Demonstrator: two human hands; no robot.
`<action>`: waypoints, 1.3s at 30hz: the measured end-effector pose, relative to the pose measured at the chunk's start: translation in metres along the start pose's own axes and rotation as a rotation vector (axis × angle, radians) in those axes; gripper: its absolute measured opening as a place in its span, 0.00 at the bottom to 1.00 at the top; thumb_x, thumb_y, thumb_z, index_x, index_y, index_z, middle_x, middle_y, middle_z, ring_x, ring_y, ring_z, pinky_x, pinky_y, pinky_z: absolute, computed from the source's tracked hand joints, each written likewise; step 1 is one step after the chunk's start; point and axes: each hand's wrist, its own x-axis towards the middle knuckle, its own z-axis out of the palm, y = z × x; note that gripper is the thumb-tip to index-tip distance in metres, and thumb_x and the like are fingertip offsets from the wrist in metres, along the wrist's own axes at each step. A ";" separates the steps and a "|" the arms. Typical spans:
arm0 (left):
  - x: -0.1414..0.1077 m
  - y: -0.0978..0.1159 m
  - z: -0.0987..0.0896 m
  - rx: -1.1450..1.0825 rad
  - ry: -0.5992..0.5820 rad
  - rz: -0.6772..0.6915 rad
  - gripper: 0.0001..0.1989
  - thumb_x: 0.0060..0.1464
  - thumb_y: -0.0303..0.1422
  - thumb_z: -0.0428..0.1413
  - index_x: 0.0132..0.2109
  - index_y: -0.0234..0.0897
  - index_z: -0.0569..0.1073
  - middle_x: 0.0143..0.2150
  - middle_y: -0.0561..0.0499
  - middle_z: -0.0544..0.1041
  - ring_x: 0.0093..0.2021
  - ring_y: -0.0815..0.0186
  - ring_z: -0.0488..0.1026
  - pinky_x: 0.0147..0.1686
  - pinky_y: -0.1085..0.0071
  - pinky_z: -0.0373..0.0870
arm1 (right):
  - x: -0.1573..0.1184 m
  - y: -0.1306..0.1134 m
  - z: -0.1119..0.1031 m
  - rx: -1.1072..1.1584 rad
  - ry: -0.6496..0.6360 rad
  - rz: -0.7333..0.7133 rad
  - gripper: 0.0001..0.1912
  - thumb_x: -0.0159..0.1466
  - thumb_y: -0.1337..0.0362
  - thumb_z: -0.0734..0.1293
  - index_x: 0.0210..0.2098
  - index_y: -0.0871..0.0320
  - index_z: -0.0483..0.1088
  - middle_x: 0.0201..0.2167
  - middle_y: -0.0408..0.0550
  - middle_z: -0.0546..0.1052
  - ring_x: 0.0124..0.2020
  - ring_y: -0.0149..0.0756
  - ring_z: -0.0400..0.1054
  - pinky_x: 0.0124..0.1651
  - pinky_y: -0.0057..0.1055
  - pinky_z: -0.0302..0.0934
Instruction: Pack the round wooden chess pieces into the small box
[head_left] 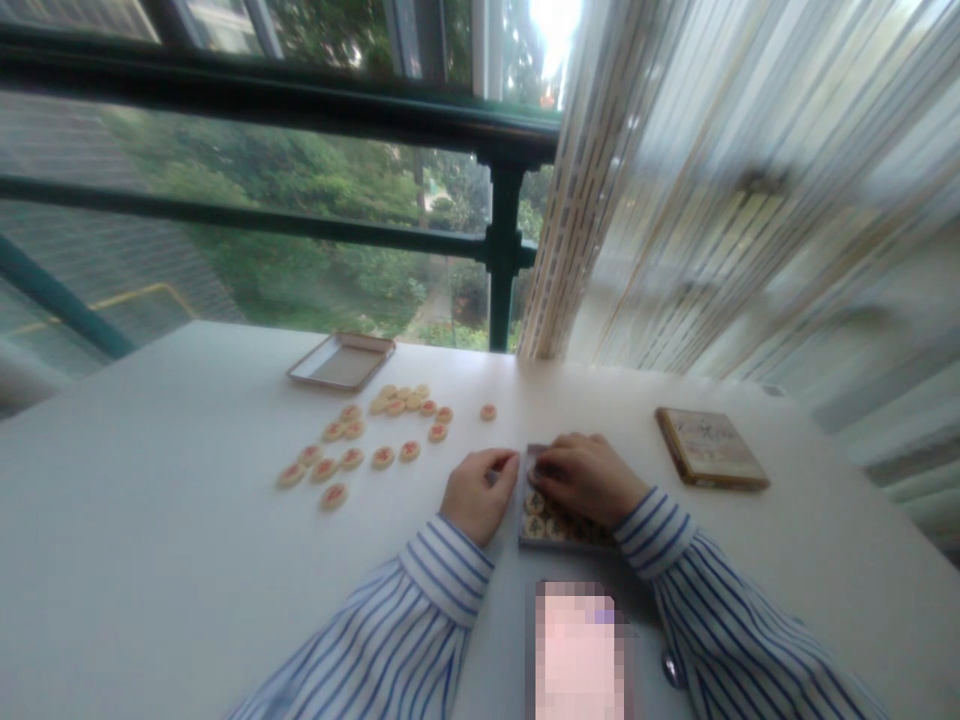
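1. Round pieces (534, 526): inside box (559, 547) beneath right hand (592, 478), fingers bent, grip cannot be told; a nudge might unseat them.
2. Left hand (474, 497): curled beside box, grip unclear; a sweeping sleeve (439, 575) could scatter loose pieces (324, 469) across surface (172, 560).

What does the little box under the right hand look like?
The box is shallow, open-topped and greyish-rimmed, its material unclear. It lies flat on the white table, holding round, pale pieces with dark markings. The right hand reaches in, hiding much of it; the left hand is just beside it.
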 end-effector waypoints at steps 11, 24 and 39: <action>0.000 -0.001 0.000 0.014 0.004 0.006 0.12 0.51 0.39 0.49 0.37 0.39 0.74 0.35 0.51 0.77 0.37 0.65 0.72 0.39 0.68 0.68 | 0.000 -0.001 -0.001 -0.006 -0.039 0.013 0.15 0.60 0.52 0.58 0.36 0.53 0.71 0.35 0.47 0.72 0.39 0.35 0.62 0.40 0.33 0.47; 0.000 -0.001 0.001 0.013 0.008 0.002 0.12 0.51 0.39 0.50 0.37 0.39 0.74 0.35 0.51 0.77 0.37 0.65 0.72 0.40 0.68 0.67 | 0.000 0.000 -0.003 -0.012 -0.046 0.008 0.14 0.60 0.54 0.58 0.36 0.52 0.71 0.36 0.46 0.72 0.39 0.36 0.62 0.40 0.33 0.46; 0.000 0.002 -0.001 0.021 -0.005 0.004 0.12 0.52 0.39 0.49 0.37 0.39 0.74 0.35 0.51 0.77 0.37 0.65 0.72 0.40 0.68 0.67 | 0.000 -0.002 -0.005 -0.029 -0.087 0.004 0.12 0.60 0.56 0.59 0.37 0.52 0.71 0.37 0.47 0.72 0.41 0.36 0.61 0.41 0.33 0.46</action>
